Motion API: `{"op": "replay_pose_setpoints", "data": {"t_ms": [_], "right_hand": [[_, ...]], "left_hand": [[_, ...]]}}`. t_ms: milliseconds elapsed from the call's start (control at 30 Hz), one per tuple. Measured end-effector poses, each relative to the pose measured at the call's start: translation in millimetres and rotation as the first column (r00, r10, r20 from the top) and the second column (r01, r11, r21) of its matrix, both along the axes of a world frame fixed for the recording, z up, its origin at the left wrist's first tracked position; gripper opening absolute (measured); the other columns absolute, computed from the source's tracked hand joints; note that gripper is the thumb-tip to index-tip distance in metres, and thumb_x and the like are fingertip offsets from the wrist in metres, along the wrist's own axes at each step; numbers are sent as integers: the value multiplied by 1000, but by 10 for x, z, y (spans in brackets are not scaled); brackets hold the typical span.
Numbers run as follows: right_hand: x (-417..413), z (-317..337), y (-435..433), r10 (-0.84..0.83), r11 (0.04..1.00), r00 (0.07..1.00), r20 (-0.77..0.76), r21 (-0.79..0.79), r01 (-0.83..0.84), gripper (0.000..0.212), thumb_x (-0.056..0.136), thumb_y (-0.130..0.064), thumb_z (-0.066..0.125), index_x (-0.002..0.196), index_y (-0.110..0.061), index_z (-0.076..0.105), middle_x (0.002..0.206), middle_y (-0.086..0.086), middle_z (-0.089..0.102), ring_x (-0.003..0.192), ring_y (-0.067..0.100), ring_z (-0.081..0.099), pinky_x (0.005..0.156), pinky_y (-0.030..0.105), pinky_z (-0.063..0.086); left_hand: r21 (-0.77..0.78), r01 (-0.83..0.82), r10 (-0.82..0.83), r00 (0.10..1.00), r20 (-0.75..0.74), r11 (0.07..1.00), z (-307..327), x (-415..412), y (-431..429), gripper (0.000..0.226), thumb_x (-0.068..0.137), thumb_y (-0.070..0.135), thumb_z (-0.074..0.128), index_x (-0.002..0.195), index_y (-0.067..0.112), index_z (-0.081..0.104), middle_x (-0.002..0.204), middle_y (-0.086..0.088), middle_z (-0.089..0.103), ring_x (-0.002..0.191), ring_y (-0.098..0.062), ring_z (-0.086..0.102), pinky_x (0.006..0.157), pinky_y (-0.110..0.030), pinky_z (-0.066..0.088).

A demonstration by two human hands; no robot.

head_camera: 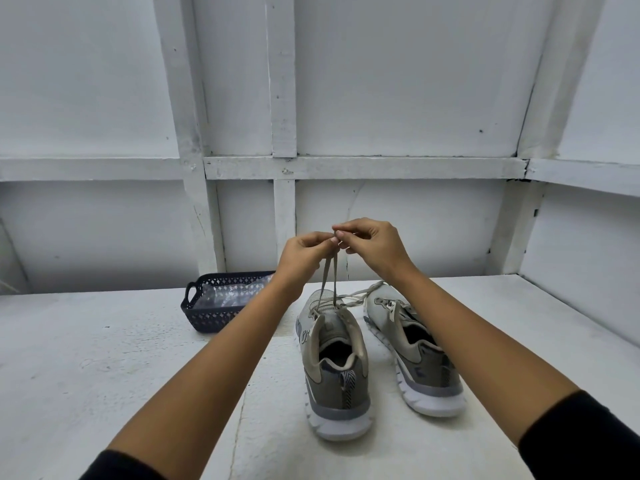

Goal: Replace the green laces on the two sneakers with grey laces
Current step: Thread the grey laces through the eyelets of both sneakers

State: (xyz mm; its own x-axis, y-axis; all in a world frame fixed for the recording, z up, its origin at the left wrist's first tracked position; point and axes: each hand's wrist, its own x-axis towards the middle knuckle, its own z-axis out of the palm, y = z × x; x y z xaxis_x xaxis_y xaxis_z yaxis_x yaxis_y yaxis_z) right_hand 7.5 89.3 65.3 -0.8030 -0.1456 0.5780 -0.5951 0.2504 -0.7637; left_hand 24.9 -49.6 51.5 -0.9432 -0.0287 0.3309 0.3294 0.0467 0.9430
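Both hands were up over the left sneaker (334,362), mid-counter (104,358). The left hand (301,256) and right hand (375,247), fingers curled and touching, each pinched an end of its lace (325,282), pulled taut from the top eyelets. The right sneaker (415,355) stood just beside it on the right. A dark basket (207,317) sat far left.

There are two sneakers on one table (104,358): the left sneaker (334,368) and the right sneaker (420,358). There is one dark basket (207,318). Two hands are visible, the left hand (304,254) and the right hand (375,244), and two black sleeves, the left sleeve (117,467) and the right sleeve (588,431). Two lace strands (328,278) go up from the left sneaker, and one twisted lace (356,295) lies between the sneakers
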Motion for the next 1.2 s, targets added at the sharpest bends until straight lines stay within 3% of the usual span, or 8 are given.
{"op": "replay_pose_setpoints", "data": {"t_ms": [200,333,433,567,667,867,967,1200], "right_hand": [[-5,-12,-4,-19,999,999,36,48,17,21,87,-12,65,107,-8,70,90,11,70,79,25,66,71,31,56],[15,-29,-42,20,999,990,142,-37,-15,16,88,-11,63,101,-5,69,81,-1,65,73,4,61,59,12,49],[27,-39,-61,5,997,991,131,-79,6,12,88,-9,63,96,-1,68,77,-1,64,69,-2,59,60,12,48],[40,6,-72,3,997,994,110,-74,6,10,91,-10,59,83,-14,65,87,8,68,83,15,63,67,25,50],[69,46,-120,28,999,997,72,-30,-26,20,91,-9,59,76,-21,63,85,6,69,79,13,65,63,11,47],[78,134,-179,43,999,999,7,27,-44,9,89,-9,62,84,-9,69,81,3,70,78,10,65,69,13,47],[105,238,-167,67,998,997,-30,6,-66,11,89,-8,62,80,-12,69,79,2,70,78,11,65,71,17,49],[226,560,-90,113,988,990,-83,-93,-121,17,89,-6,60,78,-18,66,74,-3,68,77,12,64,71,24,51]], "left_hand": [[-22,-2,2,1000,-26,1000,-14,-9,28,17,91,9,58,102,-2,65,79,0,66,64,9,63,57,-4,43],[-46,-23,20,998,-65,999,-14,-11,41,22,90,9,60,104,-7,66,80,-1,67,69,5,64,66,-7,47],[-127,-95,91,995,-37,987,-143,64,43,26,91,21,61,109,2,66,91,0,68,85,-6,64,72,-10,48],[-438,-83,161,976,145,895,-682,132,89,73,84,58,57,138,11,44,139,-7,49,128,-22,46,106,-38,39],[-470,-29,182,942,283,882,-973,95,138,115,53,89,56,143,22,34,143,-6,45,128,-22,46,107,-44,39],[-452,-63,224,923,313,890,-1025,106,171,111,55,77,64,143,21,29,140,-7,41,123,-23,49,102,-38,42],[-454,-60,224,922,317,889,-1012,111,165,113,52,81,62,143,22,30,140,-7,42,120,-22,51,102,-40,44],[-477,-37,218,918,330,878,-982,112,172,102,74,63,65,151,19,14,150,-9,20,131,-26,40,104,-34,35]]}}
